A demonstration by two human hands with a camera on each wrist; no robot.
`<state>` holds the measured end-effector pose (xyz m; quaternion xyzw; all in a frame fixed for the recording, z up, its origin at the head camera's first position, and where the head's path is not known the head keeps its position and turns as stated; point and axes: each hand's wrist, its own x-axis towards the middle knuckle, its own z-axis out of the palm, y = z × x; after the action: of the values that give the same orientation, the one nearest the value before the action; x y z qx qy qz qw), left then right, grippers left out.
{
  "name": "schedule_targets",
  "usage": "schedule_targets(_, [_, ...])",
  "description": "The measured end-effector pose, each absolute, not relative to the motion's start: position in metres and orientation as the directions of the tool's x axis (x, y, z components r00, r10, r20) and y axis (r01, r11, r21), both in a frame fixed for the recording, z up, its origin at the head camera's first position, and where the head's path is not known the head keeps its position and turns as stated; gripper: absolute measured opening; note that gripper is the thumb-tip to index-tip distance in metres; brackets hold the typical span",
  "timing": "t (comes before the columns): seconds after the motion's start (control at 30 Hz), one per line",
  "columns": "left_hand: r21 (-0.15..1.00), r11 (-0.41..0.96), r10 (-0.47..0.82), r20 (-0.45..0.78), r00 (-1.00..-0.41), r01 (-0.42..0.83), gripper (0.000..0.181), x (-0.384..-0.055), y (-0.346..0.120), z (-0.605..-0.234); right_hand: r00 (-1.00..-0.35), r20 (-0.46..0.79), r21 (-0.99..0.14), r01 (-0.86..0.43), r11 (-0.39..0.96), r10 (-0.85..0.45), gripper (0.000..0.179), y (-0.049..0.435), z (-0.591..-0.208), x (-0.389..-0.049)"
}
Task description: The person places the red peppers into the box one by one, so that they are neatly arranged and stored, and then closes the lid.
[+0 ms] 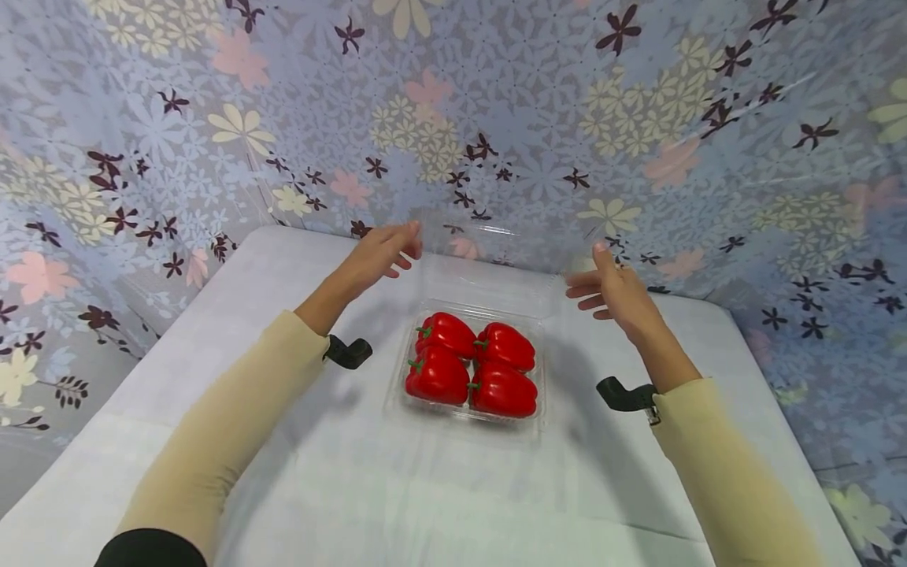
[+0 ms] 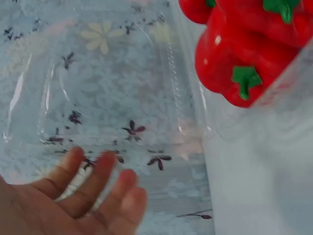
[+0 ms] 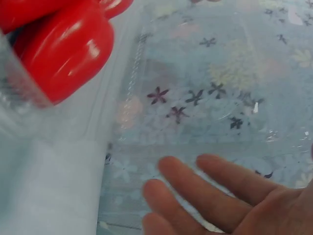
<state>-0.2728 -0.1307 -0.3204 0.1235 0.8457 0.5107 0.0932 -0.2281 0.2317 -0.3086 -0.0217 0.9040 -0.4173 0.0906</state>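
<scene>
A clear plastic clamshell box (image 1: 464,411) sits on the table with its see-through lid (image 1: 489,282) raised at the back. Several glossy red bell peppers (image 1: 504,390) with green stems fill its base in two rows. At the lid's left side is my left hand (image 1: 379,253), fingers loosely bent and holding nothing. My right hand (image 1: 615,293) hovers off the lid's right side, fingers extended and thumb up. In the left wrist view, spread fingers (image 2: 100,183) lie close to the lid's edge. The right wrist view shows straight fingers (image 3: 205,196) beside the lid, nothing in them.
A white cloth covers the table (image 1: 354,480). Behind it and around its sides hangs a flowered curtain (image 1: 538,126), close to the raised lid. Dark wrist-camera mounts (image 1: 349,352) stick out from both wrists.
</scene>
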Motion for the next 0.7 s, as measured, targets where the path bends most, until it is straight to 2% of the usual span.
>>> schedule_targets(0.13, [0.867,0.498,0.304,-0.159,-0.939,0.015,0.074,-0.264,-0.131,-0.308,-0.938,-0.294,-0.738,0.101,0.667,-0.183,0.104,0.233,-0.297,-0.223])
schedule_targets(0.33, [0.869,0.47,0.298,-0.323,-0.898,-0.157,0.079,-0.255,-0.135,-0.301,-0.911,-0.353,-0.749,0.138,0.648,-0.214,0.102,0.232,-0.295,-0.219])
schedule_targets(0.47, [0.854,0.488,0.318,-0.367,-0.874,-0.181,0.084,-0.251,-0.138,-0.299,-0.905,-0.365,-0.765,0.158,0.625,-0.218,0.099,0.232,-0.296,-0.214])
schedule_targets(0.7, [0.856,0.492,0.358,-0.365,-0.859,-0.159,0.083,-0.243,-0.14,-0.303,-0.901,-0.364,-0.791,0.165,0.589,-0.237,0.095,0.234,-0.3,-0.203])
